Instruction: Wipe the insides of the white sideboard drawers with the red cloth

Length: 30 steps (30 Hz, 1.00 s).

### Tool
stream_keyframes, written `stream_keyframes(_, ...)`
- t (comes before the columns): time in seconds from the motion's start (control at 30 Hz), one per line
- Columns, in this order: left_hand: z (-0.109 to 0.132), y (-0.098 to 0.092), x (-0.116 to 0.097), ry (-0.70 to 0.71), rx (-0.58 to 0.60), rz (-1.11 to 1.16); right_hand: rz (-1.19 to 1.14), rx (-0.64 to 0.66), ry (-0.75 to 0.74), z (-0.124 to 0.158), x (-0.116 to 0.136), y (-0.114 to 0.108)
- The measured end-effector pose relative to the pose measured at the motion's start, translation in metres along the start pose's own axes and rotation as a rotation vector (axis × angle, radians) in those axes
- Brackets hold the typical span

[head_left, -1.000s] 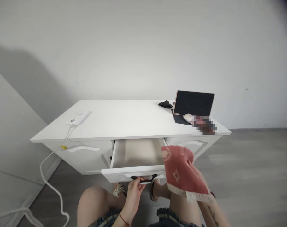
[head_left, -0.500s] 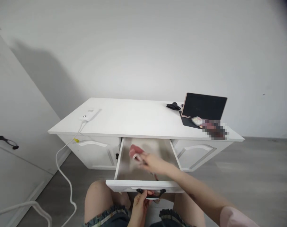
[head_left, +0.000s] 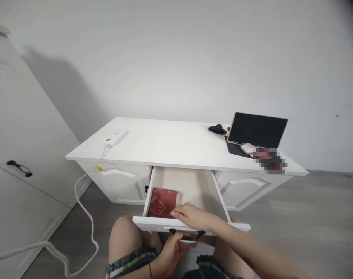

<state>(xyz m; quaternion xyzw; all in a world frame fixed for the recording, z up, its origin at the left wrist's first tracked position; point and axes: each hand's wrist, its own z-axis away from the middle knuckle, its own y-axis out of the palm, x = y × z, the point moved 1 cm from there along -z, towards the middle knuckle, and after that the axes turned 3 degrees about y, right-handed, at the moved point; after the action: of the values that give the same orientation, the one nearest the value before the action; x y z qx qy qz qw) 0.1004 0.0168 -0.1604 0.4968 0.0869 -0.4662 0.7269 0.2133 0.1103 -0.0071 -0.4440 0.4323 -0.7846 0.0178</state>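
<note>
A folded red towel point(head_left: 164, 202) with a pale pattern lies flat at the front left inside the pulled-out white drawer point(head_left: 144, 221). Over the drawer's front edge is my right hand point(head_left: 192, 216), its loosely stretched fingers pointing left toward the towel and holding nothing. My left hand point(head_left: 171, 254) is below the drawer front, closed at the left part of the black drawer handle point(head_left: 200, 235). Some of its fingers are hidden behind the handle. A pale, reddish-edged item shows under the handle; its kind is unclear.
On the white desk point(head_left: 165, 139) stand a tablet point(head_left: 256, 130), a small clear case point(head_left: 248, 148), a black hair claw clip point(head_left: 217, 129) and a white power strip point(head_left: 112, 138). Its cable point(head_left: 90, 217) hangs at the left, near a wardrobe point(head_left: 28, 128).
My right hand has let go of the red towel, which now lies in the drawer, and has drawn back to the front edge. The left hand stays at the handle.
</note>
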Motion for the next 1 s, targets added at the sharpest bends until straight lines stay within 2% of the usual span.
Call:
stream_keyframes(0.17,-0.022,-0.011,0.018,-0.031,0.032,-0.135,-0.078,0.052,0.055,-0.003,-0.005,0.002)
stream_keyframes(0.3,-0.027,-0.012,0.013,-0.039,0.134,-0.220,-0.101,0.212,0.082,-0.016,-0.010,-0.006)
stream_keyframes(0.4,-0.026,-0.011,0.009,0.006,0.202,-0.214,0.008,0.291,0.059,-0.039,-0.014,-0.007)
stream_keyframes(0.5,-0.025,-0.011,0.010,0.053,0.184,-0.092,0.180,0.290,0.023,-0.065,-0.023,0.010)
stream_keyframes(0.6,-0.024,-0.014,0.013,0.093,0.167,-0.049,0.285,0.295,0.058,-0.084,-0.038,0.040)
stream_keyframes(0.67,-0.025,-0.015,0.014,0.102,0.181,-0.057,0.326,0.237,0.067,-0.093,-0.050,0.055)
stream_keyframes(0.73,-0.026,-0.017,0.013,0.104,0.194,-0.061,0.356,0.184,0.044,-0.102,-0.062,0.061)
stream_keyframes(0.87,-0.026,-0.019,0.008,0.148,0.240,-0.102,0.425,0.180,-0.017,-0.125,-0.080,0.043)
stream_keyframes(1.0,-0.023,-0.017,-0.001,0.153,0.275,-0.161,0.477,0.112,0.047,-0.149,-0.096,0.011)
